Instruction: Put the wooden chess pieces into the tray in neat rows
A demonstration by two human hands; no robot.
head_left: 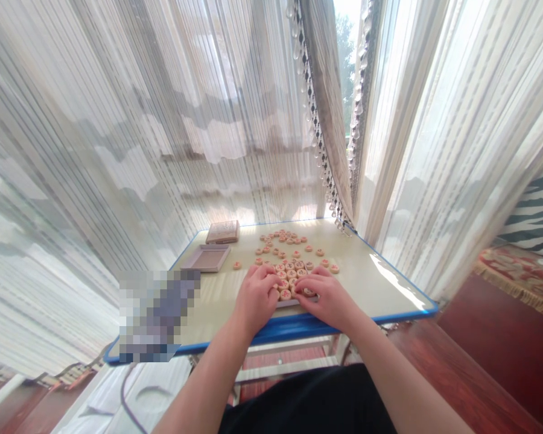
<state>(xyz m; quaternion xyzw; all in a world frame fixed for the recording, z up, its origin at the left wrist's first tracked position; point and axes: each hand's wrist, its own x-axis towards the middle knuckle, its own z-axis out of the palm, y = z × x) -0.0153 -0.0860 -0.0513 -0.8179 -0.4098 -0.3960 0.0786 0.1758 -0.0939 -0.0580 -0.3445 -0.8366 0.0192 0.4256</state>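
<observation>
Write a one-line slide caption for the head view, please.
Left hand and right hand over xiangqi pieces in a shallow box, scattered pieces beyond.

Bright daylight enters through the window, washed nearly white at its top, and through sheer curtains. A hard sunlit patch glares on the bench at right. Wide-angle distortion stretches the margins; coarse pixelation masks the left foreground; characters on the pieces appear soft.
</observation>
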